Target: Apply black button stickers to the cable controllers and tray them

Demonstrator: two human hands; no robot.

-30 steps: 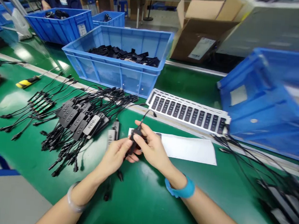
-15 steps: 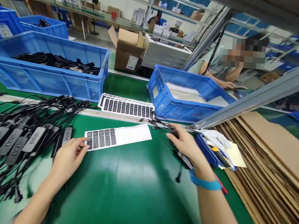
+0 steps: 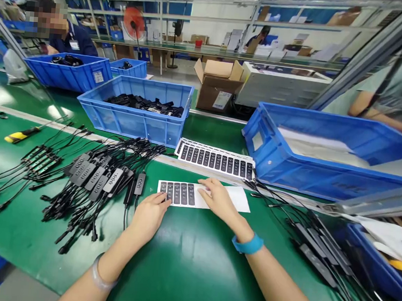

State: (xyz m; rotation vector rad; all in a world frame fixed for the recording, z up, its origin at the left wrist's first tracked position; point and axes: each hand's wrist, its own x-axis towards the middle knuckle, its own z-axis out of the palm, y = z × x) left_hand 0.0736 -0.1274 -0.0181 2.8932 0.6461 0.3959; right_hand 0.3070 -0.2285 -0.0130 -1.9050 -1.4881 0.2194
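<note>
Label sheet [image 3: 185, 194] lies under left hand [image 3: 149, 217] and right hand [image 3: 219, 202]

Wall [image 3: 215, 10]: white at upper center, crossed by metal rails [image 3: 211, 20].
Rear table [image 3: 212, 52]: runs across the upper frame.
Floor [image 3: 184, 77]: gray, glimpsed at upper center and lower left.
Workbench [image 3: 191, 275]: glossy green across the foreground, reflecting light at left.

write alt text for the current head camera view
A person's bare left hand and right hand are at a flat white sheet of dark grey rectangular labels on a shiny green tabletop. Dark oblong cabled boxes lie on both sides; a blue plastic bin of black parts stands behind.
</note>
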